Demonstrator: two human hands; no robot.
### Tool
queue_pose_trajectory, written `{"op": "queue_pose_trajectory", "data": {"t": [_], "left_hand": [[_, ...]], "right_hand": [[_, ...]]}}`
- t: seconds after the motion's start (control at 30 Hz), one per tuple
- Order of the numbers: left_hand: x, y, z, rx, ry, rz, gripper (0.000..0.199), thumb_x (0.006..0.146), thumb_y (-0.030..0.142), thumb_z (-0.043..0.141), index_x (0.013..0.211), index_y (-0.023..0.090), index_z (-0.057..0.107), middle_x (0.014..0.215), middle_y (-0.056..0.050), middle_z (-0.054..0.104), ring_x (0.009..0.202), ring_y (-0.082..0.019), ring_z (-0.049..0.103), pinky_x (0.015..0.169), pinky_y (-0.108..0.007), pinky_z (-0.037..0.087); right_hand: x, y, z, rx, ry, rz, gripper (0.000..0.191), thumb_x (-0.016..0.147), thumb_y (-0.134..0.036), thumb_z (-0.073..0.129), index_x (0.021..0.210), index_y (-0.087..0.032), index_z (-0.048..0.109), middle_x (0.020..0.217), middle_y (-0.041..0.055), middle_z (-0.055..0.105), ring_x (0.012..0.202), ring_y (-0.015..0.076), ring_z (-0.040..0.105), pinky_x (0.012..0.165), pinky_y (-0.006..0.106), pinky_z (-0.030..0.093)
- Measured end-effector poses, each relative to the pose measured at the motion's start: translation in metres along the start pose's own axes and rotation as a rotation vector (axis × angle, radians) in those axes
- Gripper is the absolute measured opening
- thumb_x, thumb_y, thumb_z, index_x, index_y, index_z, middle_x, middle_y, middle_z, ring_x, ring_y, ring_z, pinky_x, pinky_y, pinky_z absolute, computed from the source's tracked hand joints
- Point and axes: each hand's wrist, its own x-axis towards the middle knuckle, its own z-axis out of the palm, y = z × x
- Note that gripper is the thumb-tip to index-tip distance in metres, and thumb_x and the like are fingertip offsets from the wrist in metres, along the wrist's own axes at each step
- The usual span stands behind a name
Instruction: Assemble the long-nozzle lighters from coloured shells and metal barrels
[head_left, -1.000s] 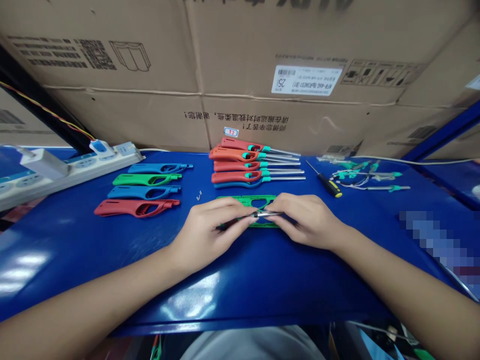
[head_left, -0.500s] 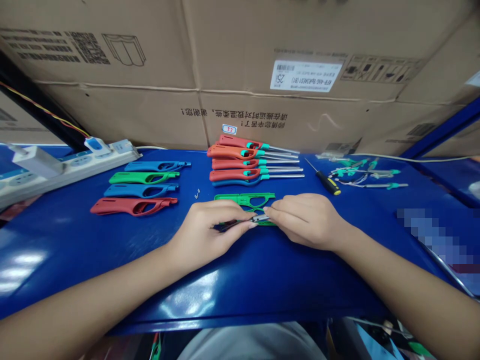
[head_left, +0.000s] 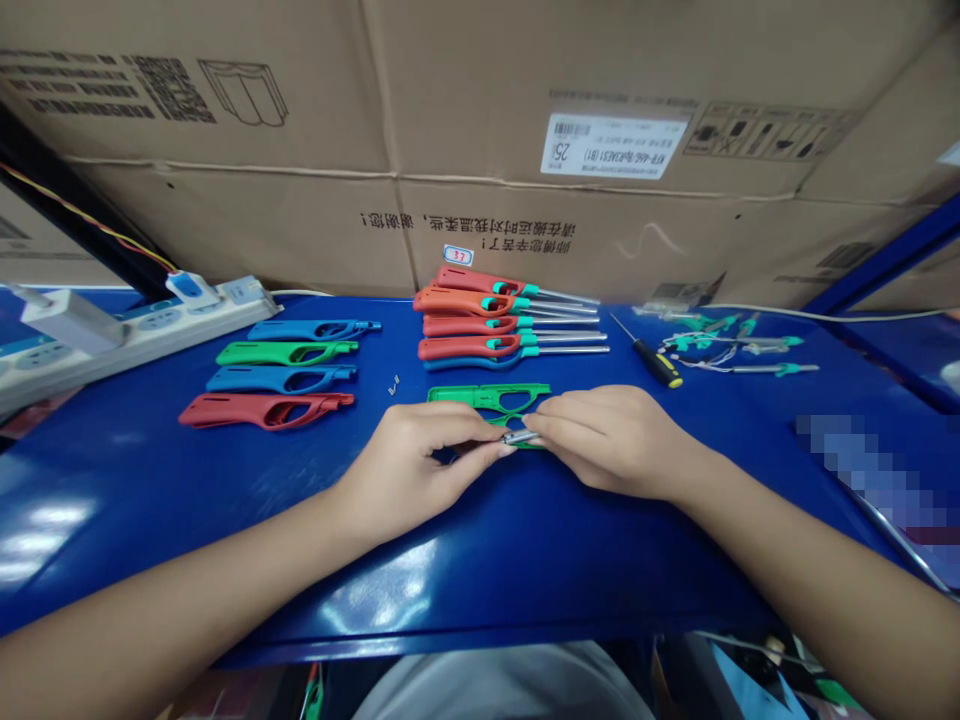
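Between my two hands is a small metal tube [head_left: 519,437]. My left hand [head_left: 424,462] pinches its left end between thumb and forefinger. The fingers of my right hand [head_left: 607,440] are closed on its right end. Just behind the tube, green lighter casing halves [head_left: 486,397] lie on the blue table [head_left: 360,590], partly hidden by my hands. Farther back is a stack of several red and orange lighters [head_left: 469,348] with metal rods pointing right. Left of my hands, blue, green and red casings [head_left: 259,411] lie in a column.
A black and yellow screwdriver [head_left: 657,364] lies right of the stack, beside teal parts with thin wires [head_left: 750,345]. Small metal pieces [head_left: 394,385] sit left of the green casing. A white power strip [head_left: 142,335] is at the back left; a cardboard box [head_left: 300,215] stands behind.
My right fingers have shifted slightly left along the metal tube, and its tilt looks a little different. My left hand has hardly moved.
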Motion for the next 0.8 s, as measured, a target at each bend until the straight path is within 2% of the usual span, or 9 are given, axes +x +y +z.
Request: {"op": "queue_pose_trajectory", "data": {"t": [0.1,0.2,0.27,0.43,0.57,0.7,0.8], "left_hand": [[0.003,0.003,0.001,-0.098,-0.018,-0.148,0.003,0.088,0.020,0.075,0.086,0.018,0.077,0.081,-0.001,0.078,0.068,-0.013,0.072,0.065,-0.021,0.057],[0.005,0.002,0.004,-0.245,-0.064,-0.312,0.010,0.088,0.021,0.072,0.079,0.016,0.073,0.069,0.000,0.075,0.056,-0.012,0.068,0.053,-0.020,0.055],[0.005,0.000,0.005,-0.309,-0.091,-0.349,0.011,0.090,0.023,0.070,0.081,0.016,0.072,0.065,0.000,0.073,0.053,-0.012,0.067,0.049,-0.020,0.054],[0.004,-0.003,0.009,-0.367,-0.115,-0.369,0.017,0.093,0.032,0.068,0.088,0.016,0.071,0.068,-0.001,0.073,0.056,-0.013,0.068,0.051,-0.022,0.056],[0.002,-0.004,0.012,-0.460,-0.113,-0.446,0.019,0.086,0.030,0.075,0.098,0.016,0.070,0.078,-0.002,0.073,0.062,-0.013,0.068,0.058,-0.025,0.059],[-0.002,-0.008,0.012,-0.337,-0.068,-0.389,0.043,0.082,0.022,0.077,0.123,0.020,0.065,0.102,-0.005,0.072,0.074,-0.013,0.068,0.067,-0.027,0.062],[-0.003,-0.011,0.009,-0.119,-0.059,-0.250,0.044,0.087,0.016,0.069,0.130,0.022,0.062,0.112,-0.007,0.068,0.084,-0.015,0.069,0.076,-0.030,0.063]], "right_hand": [[0.001,-0.001,-0.002,0.042,-0.071,0.035,0.023,0.099,-0.015,0.051,0.116,-0.014,0.067,0.100,0.0076,0.077,0.077,0.0154,0.068,0.063,0.026,0.046],[0.001,-0.001,-0.004,0.029,-0.157,0.018,0.046,0.095,-0.007,0.045,0.137,-0.022,0.057,0.103,0.0042,0.074,0.074,0.0144,0.065,0.058,0.025,0.040],[0.001,-0.001,-0.005,0.017,-0.173,0.008,0.050,0.093,-0.006,0.044,0.137,-0.024,0.058,0.103,0.0036,0.073,0.070,0.0140,0.062,0.056,0.026,0.036],[0.000,0.001,-0.006,0.045,-0.137,0.023,0.040,0.094,-0.008,0.046,0.128,-0.022,0.064,0.103,0.0043,0.073,0.070,0.0135,0.062,0.058,0.026,0.037],[-0.001,0.004,-0.008,0.093,-0.136,0.065,0.041,0.095,-0.007,0.047,0.131,-0.021,0.061,0.107,0.0055,0.072,0.077,0.0141,0.065,0.060,0.025,0.038],[-0.005,0.011,-0.010,0.177,-0.187,0.197,0.035,0.097,-0.011,0.047,0.129,-0.020,0.061,0.105,0.0063,0.074,0.078,0.0154,0.067,0.062,0.026,0.042],[-0.008,0.018,-0.011,0.307,-0.250,0.343,0.032,0.099,-0.015,0.049,0.127,-0.021,0.062,0.113,0.0072,0.074,0.091,0.0188,0.070,0.075,0.028,0.048]]}}
